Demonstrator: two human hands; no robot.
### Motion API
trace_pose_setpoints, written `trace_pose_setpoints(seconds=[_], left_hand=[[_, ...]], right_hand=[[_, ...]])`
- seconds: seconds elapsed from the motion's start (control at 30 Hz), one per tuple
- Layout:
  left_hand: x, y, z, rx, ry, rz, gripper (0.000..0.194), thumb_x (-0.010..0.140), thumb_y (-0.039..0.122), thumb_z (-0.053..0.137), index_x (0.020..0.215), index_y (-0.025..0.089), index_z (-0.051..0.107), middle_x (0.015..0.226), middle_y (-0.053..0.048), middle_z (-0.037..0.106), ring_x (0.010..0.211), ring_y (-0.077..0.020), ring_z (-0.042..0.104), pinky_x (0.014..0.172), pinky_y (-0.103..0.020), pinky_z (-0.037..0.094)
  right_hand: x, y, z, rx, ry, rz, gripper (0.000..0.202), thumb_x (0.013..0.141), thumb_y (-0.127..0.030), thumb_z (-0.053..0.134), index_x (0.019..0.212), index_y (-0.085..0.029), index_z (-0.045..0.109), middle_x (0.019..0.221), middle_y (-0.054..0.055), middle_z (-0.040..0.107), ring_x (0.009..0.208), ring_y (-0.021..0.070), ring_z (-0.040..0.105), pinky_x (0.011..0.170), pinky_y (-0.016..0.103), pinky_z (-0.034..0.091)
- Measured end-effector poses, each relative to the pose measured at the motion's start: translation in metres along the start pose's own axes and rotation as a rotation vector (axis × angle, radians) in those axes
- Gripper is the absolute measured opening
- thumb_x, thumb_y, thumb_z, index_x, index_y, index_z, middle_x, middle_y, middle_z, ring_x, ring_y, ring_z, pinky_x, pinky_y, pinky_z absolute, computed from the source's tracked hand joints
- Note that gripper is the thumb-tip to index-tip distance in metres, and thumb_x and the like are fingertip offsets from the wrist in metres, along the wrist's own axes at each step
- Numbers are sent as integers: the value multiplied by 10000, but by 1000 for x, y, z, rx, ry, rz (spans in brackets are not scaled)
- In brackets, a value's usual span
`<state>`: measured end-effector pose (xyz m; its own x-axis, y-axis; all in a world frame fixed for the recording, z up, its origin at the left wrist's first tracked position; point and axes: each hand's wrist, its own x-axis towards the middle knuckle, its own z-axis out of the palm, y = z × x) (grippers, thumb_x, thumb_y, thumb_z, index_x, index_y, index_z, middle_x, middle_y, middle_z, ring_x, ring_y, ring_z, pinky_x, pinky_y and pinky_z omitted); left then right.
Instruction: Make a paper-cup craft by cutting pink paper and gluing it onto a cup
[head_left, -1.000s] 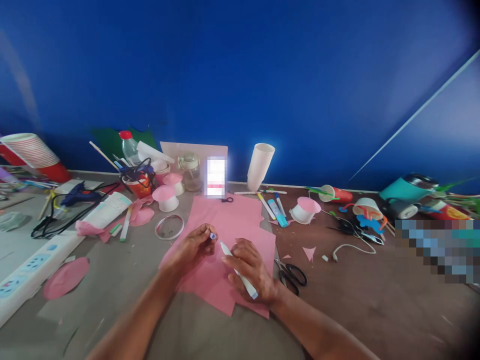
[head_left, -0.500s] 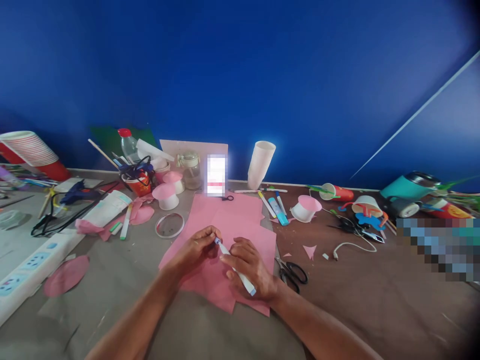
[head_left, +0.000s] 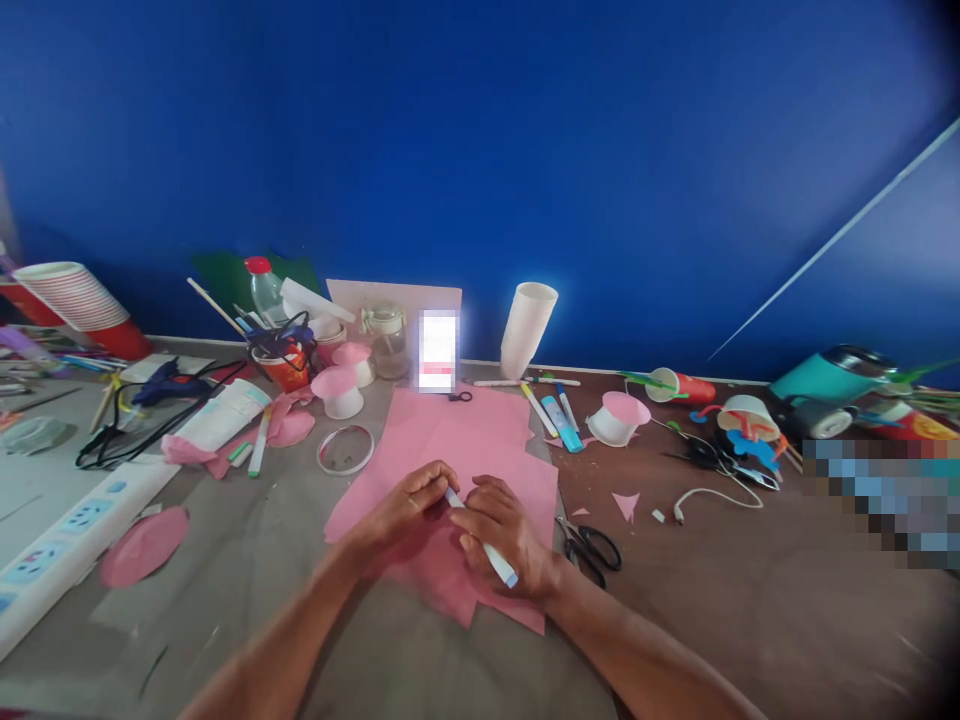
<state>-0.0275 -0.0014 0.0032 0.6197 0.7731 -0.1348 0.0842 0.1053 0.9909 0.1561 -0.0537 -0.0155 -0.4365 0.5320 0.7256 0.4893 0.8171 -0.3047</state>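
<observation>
A white marker point(head_left: 498, 562) with a pale blue end slants between my two hands over the pink paper sheets point(head_left: 480, 430). My right hand point(head_left: 510, 535) is wrapped round the marker's body. At the marker's far end, the fingers of my left hand point(head_left: 420, 500) pinch a small lilac part, mostly hidden by the fingertips. Black-handled scissors point(head_left: 600, 548) lie just right of my right hand. Beyond my left hand, a roll of clear tape point(head_left: 345, 450) rests flat on the table.
A power strip point(head_left: 82, 530) and a pink paper oval point(head_left: 146, 546) lie at left. Pink-topped white cups point(head_left: 339, 394), a glass jar point(head_left: 385, 345) and stacked white cups point(head_left: 528, 330) stand behind. Coloured markers point(head_left: 562, 420) and a white cable point(head_left: 712, 492) are at right.
The view has shifted slightly, so things sit a little further right. My left fingers have closed in around the marker's far end, covering more of the lilac part.
</observation>
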Motion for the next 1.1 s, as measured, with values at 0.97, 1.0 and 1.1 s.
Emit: trace_pose_setpoints(seconds=[0.97,1.0,1.1], left_hand=[[5,-5,-7,328,382,203,334,923,436,481,1132,190,568,730,4,550,661,-148,509,623,-268,404],[7,-8,-12,433,459,219,283,915,390,488,1087,192,593,745,-9,574,691,-163,531,646,-280,415],[12,-18,-25,683,556,283,226,898,302,472,1014,198,637,928,-74,659,848,-209,596,771,-332,454]], right_hand=[[6,14,-20,-226,26,56,209,906,-180,481,1082,-213,587,797,24,557,791,190,528,951,441,425],[4,18,-23,-277,55,132,251,906,-176,479,1138,-201,571,842,45,582,837,209,543,947,451,422],[-2,35,-29,-436,72,385,379,901,-185,479,1278,-164,507,970,104,623,950,267,558,967,491,403]])
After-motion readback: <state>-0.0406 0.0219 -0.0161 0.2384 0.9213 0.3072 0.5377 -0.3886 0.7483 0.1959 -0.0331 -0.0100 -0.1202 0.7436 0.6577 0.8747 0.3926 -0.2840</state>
